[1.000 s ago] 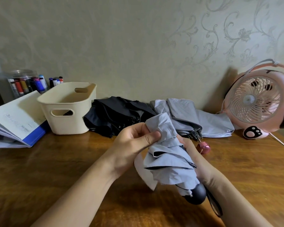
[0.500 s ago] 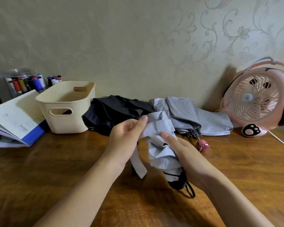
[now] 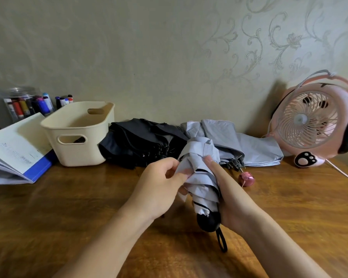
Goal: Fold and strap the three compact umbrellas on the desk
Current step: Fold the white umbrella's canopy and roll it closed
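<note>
A grey compact umbrella [image 3: 201, 167] with a black handle [image 3: 208, 221] and black wrist loop is held over the desk, handle end toward me. My right hand [image 3: 235, 203] grips its lower part near the handle, thumb lying along the fabric. My left hand [image 3: 159, 187] pinches a fold of the grey canopy on the left side. Behind, a black umbrella [image 3: 141, 141] lies loose and unfolded on the desk. To its right a second grey umbrella [image 3: 249, 145] with a pink handle [image 3: 246, 178] lies loosely flattened.
A cream plastic bin [image 3: 78, 135] stands at the back left, beside an open blue binder [image 3: 18, 151] and a jar of markers [image 3: 26, 105]. A pink desk fan [image 3: 317, 121] with a cord sits at the right. The wooden desk [image 3: 68, 207] spreads in front.
The held umbrella's canopy has been gathered tighter around the shaft. My left hand moved from the top of the fabric to a fold on the left side; my right hand slid toward the handle.
</note>
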